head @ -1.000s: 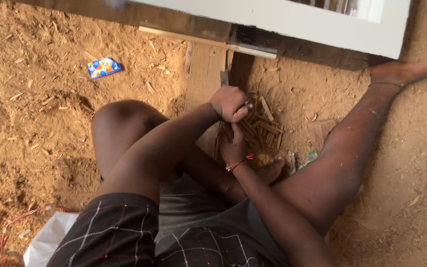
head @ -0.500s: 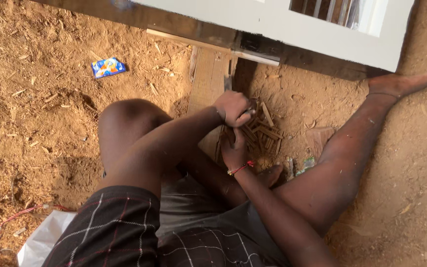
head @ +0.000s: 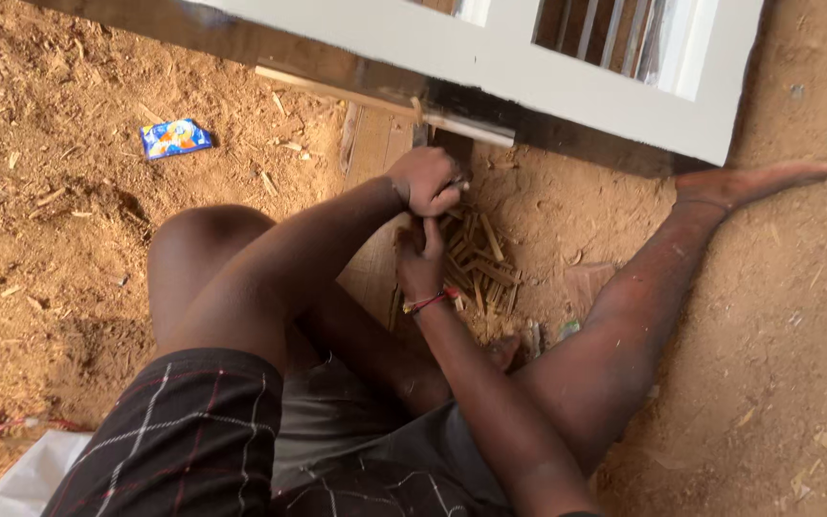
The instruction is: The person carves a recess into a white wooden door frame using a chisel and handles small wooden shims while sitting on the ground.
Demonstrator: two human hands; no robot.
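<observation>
I sit on sandy ground with my legs apart. My left hand (head: 427, 180) is fisted around a thin object whose pale tip shows at the knuckles. Just below it and touching it, my right hand (head: 420, 260), with a red band at the wrist, is closed around a small piece of wood. Both hands hover over a pile of short wooden sticks (head: 485, 266) lying beside a flat wooden board (head: 375, 144). What exactly the left fist holds is hidden by the fingers.
A white-painted wooden frame (head: 567, 81) with slats lies across the top, on a dark base. A blue and orange wrapper (head: 175, 138) lies on the sand at left. My bare foot (head: 753, 184) reaches right. White plastic (head: 31, 479) sits at bottom left.
The view has shifted so that more of the white frame shows. My hands stay pressed together over the stick pile, with only small movement.
</observation>
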